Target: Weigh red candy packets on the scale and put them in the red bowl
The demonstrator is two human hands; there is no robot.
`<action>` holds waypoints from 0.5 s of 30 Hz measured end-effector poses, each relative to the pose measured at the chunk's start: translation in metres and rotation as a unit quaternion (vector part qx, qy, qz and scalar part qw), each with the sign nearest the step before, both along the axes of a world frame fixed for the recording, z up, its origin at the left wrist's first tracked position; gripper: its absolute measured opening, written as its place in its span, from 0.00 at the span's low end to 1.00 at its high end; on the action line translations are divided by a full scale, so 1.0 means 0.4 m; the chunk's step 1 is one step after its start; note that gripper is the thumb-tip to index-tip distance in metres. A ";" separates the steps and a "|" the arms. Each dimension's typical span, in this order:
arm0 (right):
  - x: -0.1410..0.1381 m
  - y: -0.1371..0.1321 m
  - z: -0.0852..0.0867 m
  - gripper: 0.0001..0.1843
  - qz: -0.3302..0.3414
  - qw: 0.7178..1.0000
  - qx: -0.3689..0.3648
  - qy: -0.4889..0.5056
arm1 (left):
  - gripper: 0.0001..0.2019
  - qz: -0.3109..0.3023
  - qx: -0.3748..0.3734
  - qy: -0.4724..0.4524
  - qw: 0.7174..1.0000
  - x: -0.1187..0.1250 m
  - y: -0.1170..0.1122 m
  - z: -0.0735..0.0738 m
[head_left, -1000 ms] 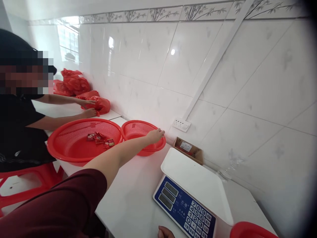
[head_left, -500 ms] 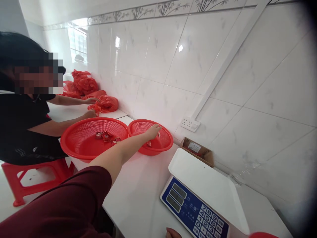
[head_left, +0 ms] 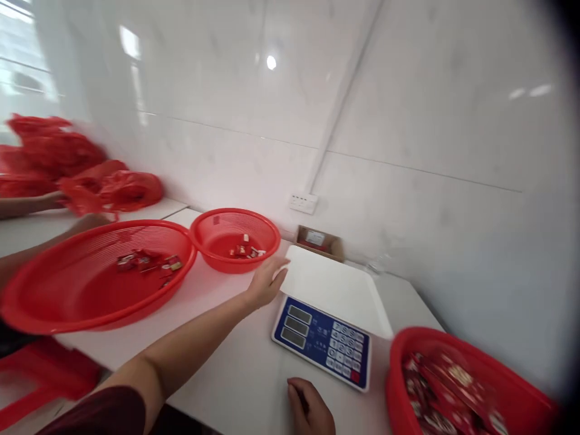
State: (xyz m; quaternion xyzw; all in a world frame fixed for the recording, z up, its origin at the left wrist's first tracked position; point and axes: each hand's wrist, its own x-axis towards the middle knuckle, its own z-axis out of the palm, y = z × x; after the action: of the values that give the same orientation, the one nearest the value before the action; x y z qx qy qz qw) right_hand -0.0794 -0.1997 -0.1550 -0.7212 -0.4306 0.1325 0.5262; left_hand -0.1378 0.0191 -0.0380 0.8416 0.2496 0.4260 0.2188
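Head view. The left hand is open, fingers extended and apparently empty, beside the white pan of the scale; contact cannot be told. The right hand lies half-curled in front of the scale, its contents, if any, hidden. Wrapped packets lie inside the small basket, behind the left hand. Pressure on the pan could falsify a reading; a knock against the small basket's rim could spill packets.
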 end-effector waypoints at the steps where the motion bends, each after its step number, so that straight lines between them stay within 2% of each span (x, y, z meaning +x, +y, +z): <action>1: -0.003 0.000 0.018 0.16 0.019 1.000 -0.004 -0.018 | 0.13 -0.040 -0.006 -0.002 0.999 -0.006 -0.034 -0.030; 2: -0.005 -0.001 0.035 0.15 0.035 0.998 -0.019 -0.044 | 0.12 -0.090 -0.028 -0.010 0.996 -0.012 -0.062 -0.059; 5: -0.005 -0.015 0.096 0.14 0.107 0.980 -0.102 -0.135 | 0.12 -0.154 -0.125 0.002 0.980 -0.030 -0.124 -0.126; 7: 0.007 -0.040 0.148 0.15 0.147 0.964 -0.135 -0.178 | 0.11 -0.206 -0.154 0.039 0.966 -0.041 -0.153 -0.149; 8: 0.019 -0.057 0.179 0.15 0.148 0.960 -0.135 -0.193 | 0.11 -0.244 -0.146 0.060 0.957 -0.047 -0.166 -0.154; 10: 0.058 -0.098 0.244 0.14 0.106 0.964 -0.117 -0.214 | 0.10 -0.329 -0.094 0.105 0.934 -0.057 -0.190 -0.157; 12: 0.120 -0.141 0.303 0.14 0.020 0.965 -0.117 -0.233 | 0.11 -0.407 -0.036 0.157 0.899 -0.063 -0.213 -0.156; 15: 0.237 -0.190 0.347 0.16 -0.089 0.953 -0.164 -0.240 | 0.11 -0.479 -0.007 0.222 0.849 -0.063 -0.237 -0.157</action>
State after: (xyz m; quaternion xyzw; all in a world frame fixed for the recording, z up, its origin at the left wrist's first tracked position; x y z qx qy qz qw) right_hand 0.0155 -0.2758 -0.0161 -0.8436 -0.4508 -0.0230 0.2909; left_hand -0.1630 -0.0756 -0.1009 0.9274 -0.1397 0.0680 0.3402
